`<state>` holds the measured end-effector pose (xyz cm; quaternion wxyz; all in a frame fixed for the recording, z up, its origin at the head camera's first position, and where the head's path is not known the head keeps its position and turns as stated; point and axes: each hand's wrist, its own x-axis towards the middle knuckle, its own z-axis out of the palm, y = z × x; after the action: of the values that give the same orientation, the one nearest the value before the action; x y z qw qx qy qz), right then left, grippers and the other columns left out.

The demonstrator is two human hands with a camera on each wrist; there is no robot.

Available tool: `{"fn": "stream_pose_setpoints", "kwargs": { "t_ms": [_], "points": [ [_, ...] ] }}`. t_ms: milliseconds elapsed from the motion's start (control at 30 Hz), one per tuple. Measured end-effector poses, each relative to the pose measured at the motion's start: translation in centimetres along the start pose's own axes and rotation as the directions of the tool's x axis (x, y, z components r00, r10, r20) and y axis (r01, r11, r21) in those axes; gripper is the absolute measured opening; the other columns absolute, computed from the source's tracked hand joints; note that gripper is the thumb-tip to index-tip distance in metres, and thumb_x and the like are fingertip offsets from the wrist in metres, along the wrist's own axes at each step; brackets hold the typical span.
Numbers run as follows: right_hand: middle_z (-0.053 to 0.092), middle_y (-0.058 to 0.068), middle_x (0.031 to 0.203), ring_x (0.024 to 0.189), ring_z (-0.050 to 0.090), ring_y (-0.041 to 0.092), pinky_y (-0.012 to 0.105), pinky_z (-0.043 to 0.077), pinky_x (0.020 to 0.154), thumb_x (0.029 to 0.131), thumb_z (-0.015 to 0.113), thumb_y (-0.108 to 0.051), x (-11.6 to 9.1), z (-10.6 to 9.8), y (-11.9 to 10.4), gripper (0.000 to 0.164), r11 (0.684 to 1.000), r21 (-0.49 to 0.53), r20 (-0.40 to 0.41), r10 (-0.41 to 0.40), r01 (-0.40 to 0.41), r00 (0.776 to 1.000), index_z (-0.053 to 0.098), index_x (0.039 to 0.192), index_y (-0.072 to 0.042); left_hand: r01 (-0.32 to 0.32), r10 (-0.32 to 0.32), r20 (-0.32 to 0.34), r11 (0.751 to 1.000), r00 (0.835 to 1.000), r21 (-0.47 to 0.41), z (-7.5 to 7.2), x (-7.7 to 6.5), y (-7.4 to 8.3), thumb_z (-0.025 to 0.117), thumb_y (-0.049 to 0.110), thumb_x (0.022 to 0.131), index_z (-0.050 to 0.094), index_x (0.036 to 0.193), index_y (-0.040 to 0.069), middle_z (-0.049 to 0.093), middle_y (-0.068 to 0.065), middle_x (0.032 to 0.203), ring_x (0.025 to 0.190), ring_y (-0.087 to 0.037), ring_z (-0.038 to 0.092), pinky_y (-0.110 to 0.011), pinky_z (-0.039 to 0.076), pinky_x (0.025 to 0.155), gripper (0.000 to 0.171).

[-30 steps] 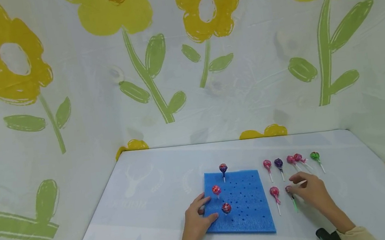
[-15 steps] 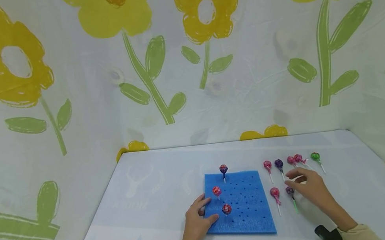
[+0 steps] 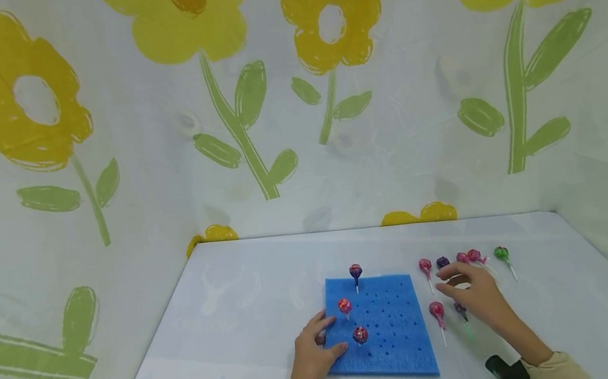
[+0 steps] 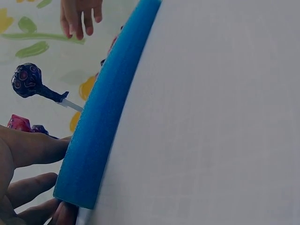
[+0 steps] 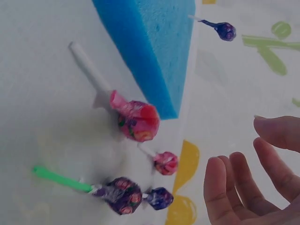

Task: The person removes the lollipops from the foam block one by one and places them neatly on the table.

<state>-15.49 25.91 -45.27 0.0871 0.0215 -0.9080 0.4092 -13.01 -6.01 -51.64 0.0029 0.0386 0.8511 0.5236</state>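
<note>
My left hand (image 3: 313, 351) grips the left edge of a blue foam board (image 3: 398, 354) dotted with small holes, thumb on its top and fingers along its side. Three lollipops stand upright in the board: a dark purple one (image 3: 355, 270) at the back, a red one (image 3: 345, 305) and a dark red one (image 3: 360, 334). To the board's right, my right hand (image 3: 479, 291) hovers over loose lollipops, fingers curved and nothing between them. Below it lie a pink lollipop (image 5: 138, 122) and a dark purple one with a green stick (image 5: 123, 195).
Along the back row lie a pink lollipop (image 3: 424, 265), a purple one (image 3: 443, 262), two pink ones close together and a green one (image 3: 501, 252). A white cloth with printed flowers (image 3: 331, 24) hangs behind the white table (image 3: 240, 322).
My right hand has let go of the green-stick lollipop, which stays on the table, and has moved back and left toward the rear row. The left hand holds its place.
</note>
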Motion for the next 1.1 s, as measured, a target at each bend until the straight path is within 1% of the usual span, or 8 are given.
{"fn": "stream_pose_setpoints", "kwargs": {
  "t_ms": [100, 200, 333, 400, 500, 667, 900, 1100],
  "points": [
    [0.065, 0.012, 0.1, 0.095, 0.061, 0.028, 0.019, 0.049, 0.074, 0.086, 0.07, -0.016, 0.3, 0.4, -0.2, 0.022, 1.0, 0.011, 0.005, -0.004, 0.004, 1.0, 0.064, 0.104, -0.003, -0.005, 0.005, 0.001, 1.0, 1.0, -0.007, -0.1, 0.0, 0.1, 0.081, 0.012, 0.072, 0.065, 0.119, 0.006, 0.048, -0.016, 0.138, 0.102, -0.029, 0.058, -0.039, 0.052, 0.083, 0.05],
    [0.065, 0.012, 0.1, 0.095, 0.061, 0.028, 0.025, 0.051, 0.076, 0.086, 0.07, -0.016, 0.5, 0.7, -0.6, 0.023, 0.999, 0.031, 0.008, -0.019, 0.019, 1.0, 0.064, 0.104, -0.003, -0.007, 0.007, 0.001, 1.0, 1.0, -0.008, 0.0, 0.0, 0.2, 0.081, 0.011, 0.072, 0.065, 0.119, 0.005, 0.048, -0.016, 0.138, 0.103, -0.029, 0.058, -0.039, 0.052, 0.083, 0.05],
    [0.065, 0.015, 0.102, 0.095, 0.061, 0.029, 0.033, 0.054, 0.076, 0.085, 0.071, -0.016, 0.7, 1.3, -1.4, 0.025, 0.998, 0.051, 0.007, -0.028, 0.027, 1.0, 0.064, 0.105, -0.001, -0.003, 0.003, -0.004, 1.0, 1.0, -0.003, 0.1, 0.0, 0.1, 0.081, 0.011, 0.072, 0.065, 0.119, 0.006, 0.049, -0.015, 0.138, 0.101, -0.027, 0.058, -0.037, 0.052, 0.082, 0.049],
    [0.064, 0.015, 0.103, 0.096, 0.061, 0.03, 0.035, 0.054, 0.077, 0.085, 0.071, -0.016, 0.8, 1.6, -1.8, 0.026, 0.998, 0.05, 0.002, -0.026, 0.026, 1.0, 0.064, 0.105, -0.002, -0.006, 0.006, -0.003, 1.0, 1.0, -0.005, 0.1, 0.0, 0.1, 0.081, 0.011, 0.072, 0.065, 0.119, 0.006, 0.049, -0.016, 0.138, 0.101, -0.027, 0.058, -0.037, 0.053, 0.082, 0.049],
    [0.064, 0.015, 0.105, 0.097, 0.061, 0.03, 0.034, 0.054, 0.076, 0.085, 0.071, -0.015, 1.0, 2.1, -2.1, 0.026, 0.997, 0.066, 0.0, -0.028, 0.028, 1.0, 0.063, 0.106, -0.002, -0.006, 0.006, 0.0, 1.0, 1.0, -0.004, 0.0, 0.0, 0.1, 0.081, 0.012, 0.072, 0.065, 0.119, 0.007, 0.049, -0.016, 0.138, 0.1, -0.025, 0.057, -0.037, 0.053, 0.081, 0.049],
    [0.063, 0.014, 0.106, 0.097, 0.061, 0.028, 0.028, 0.054, 0.074, 0.085, 0.071, -0.015, 1.4, 3.0, -2.5, 0.027, 0.994, 0.102, 0.012, -0.043, 0.041, 0.999, 0.063, 0.107, -0.003, -0.006, 0.006, -0.002, 1.0, 1.0, -0.001, -0.1, 0.0, 0.0, 0.081, 0.012, 0.072, 0.065, 0.119, 0.007, 0.049, -0.015, 0.137, 0.097, -0.023, 0.057, -0.035, 0.053, 0.08, 0.049],
    [0.063, 0.016, 0.106, 0.097, 0.061, 0.029, 0.037, 0.054, 0.078, 0.085, 0.071, -0.012, 1.7, 4.1, -3.2, 0.026, 0.989, 0.137, 0.027, -0.052, 0.048, 0.998, 0.062, 0.107, -0.002, -0.003, 0.003, -0.004, 1.0, 1.0, 0.01, 0.0, 0.0, 0.1, 0.081, 0.012, 0.073, 0.065, 0.119, 0.007, 0.049, -0.015, 0.138, 0.098, -0.024, 0.057, -0.036, 0.053, 0.081, 0.049],
    [0.063, 0.016, 0.107, 0.096, 0.061, 0.029, 0.04, 0.054, 0.08, 0.084, 0.071, -0.01, 2.1, 5.2, -3.6, 0.028, 0.985, 0.172, 0.032, -0.033, 0.027, 0.999, 0.061, 0.109, -0.002, -0.001, 0.001, -0.005, 1.0, 1.0, 0.01, 0.0, 0.0, 0.1, 0.081, 0.013, 0.072, 0.066, 0.118, 0.007, 0.049, -0.015, 0.138, 0.098, -0.024, 0.057, -0.036, 0.053, 0.081, 0.049]
  ]
}}
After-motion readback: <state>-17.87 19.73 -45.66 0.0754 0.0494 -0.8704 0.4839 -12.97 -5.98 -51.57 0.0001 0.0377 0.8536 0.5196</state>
